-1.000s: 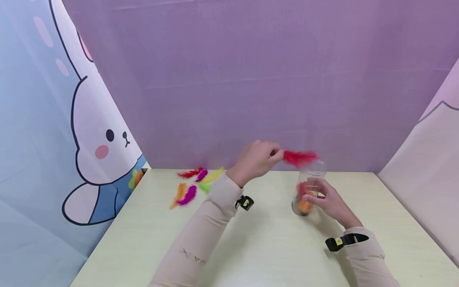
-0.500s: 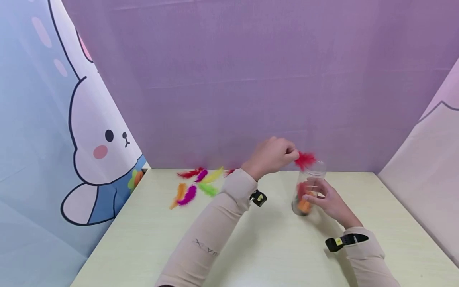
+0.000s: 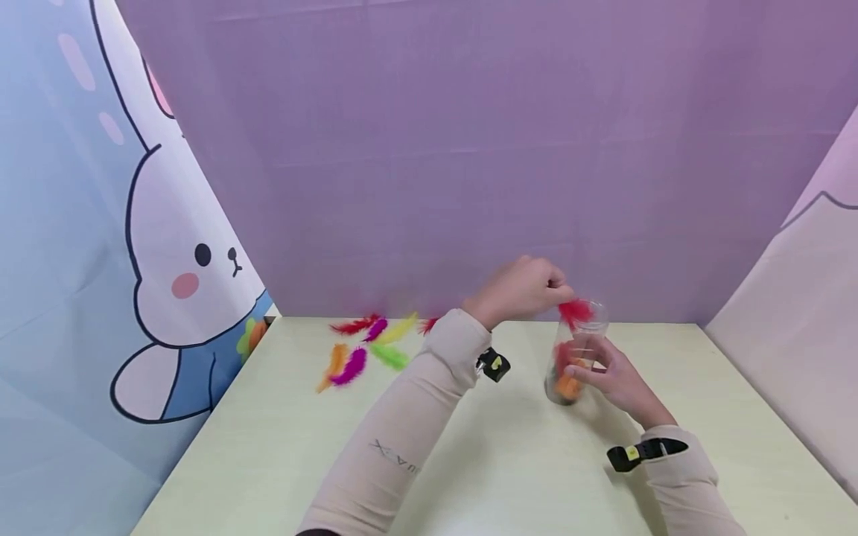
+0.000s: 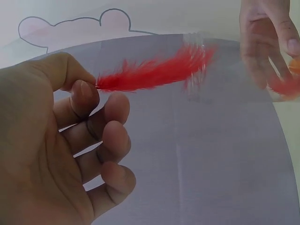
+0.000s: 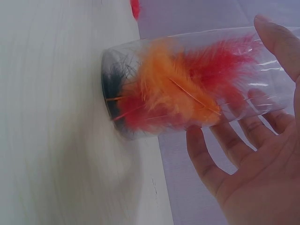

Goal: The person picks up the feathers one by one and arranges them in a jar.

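Note:
Between thumb and forefinger my left hand (image 3: 519,289) pinches a red feather (image 4: 150,72) by its quill end. The feather's fluffy tip reaches into the mouth of a clear plastic jar (image 3: 593,321). My right hand (image 3: 613,376) grips the jar round its side, fingers curled behind it and thumb in front. Inside the jar, the right wrist view shows an orange feather (image 5: 171,89), a red feather (image 5: 220,65) and something dark at the bottom. The jar stands tilted slightly on the table.
At the table's back left lie loose feathers: red (image 3: 355,324), yellow (image 3: 399,328), green (image 3: 390,356), orange (image 3: 335,365) and purple (image 3: 351,366) ones among them. Another red feather (image 3: 429,324) shows behind the left sleeve. A purple cloth (image 3: 482,149) hangs behind the table (image 3: 241,447).
My left hand has moved right with the red feather, whose tip has gone from above the jar's rim down into its mouth. The right hand and jar have stayed in place.

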`<state>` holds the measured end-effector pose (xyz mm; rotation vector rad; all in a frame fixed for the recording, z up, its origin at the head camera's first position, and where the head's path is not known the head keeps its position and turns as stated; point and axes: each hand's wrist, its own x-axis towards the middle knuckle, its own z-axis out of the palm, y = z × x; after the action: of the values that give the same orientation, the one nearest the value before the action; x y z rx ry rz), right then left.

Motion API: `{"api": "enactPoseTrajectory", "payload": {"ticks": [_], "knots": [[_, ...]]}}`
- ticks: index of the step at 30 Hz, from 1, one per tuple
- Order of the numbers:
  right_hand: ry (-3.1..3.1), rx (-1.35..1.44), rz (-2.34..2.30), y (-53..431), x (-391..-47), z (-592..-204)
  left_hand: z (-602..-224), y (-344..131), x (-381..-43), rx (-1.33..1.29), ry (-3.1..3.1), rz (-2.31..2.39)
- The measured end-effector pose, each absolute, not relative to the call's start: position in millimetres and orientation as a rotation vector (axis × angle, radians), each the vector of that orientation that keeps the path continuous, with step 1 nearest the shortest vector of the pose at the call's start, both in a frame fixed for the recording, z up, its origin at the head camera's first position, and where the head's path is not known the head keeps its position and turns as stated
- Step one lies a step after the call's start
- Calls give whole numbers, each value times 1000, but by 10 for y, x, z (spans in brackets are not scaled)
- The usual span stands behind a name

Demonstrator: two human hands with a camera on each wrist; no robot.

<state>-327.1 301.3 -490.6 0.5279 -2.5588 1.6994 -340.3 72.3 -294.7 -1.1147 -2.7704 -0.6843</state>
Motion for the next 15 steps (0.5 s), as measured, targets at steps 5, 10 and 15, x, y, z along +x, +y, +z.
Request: {"api": "enactPoseTrajectory", "payload": {"ticks": [5, 10, 15], "knots": [[-2600, 498, 1658, 3040, -3259, -4901, -2903, 822, -3445, -1114, -2836, -668], [-2600, 492, 1671, 3048, -3266, -4912, -2910, 896, -3493, -1072, -2853, -653], [-2587, 494, 1681, 3040, -3270, -4922, -2977, 942, -3519, -1025, -2853, -606]]}}
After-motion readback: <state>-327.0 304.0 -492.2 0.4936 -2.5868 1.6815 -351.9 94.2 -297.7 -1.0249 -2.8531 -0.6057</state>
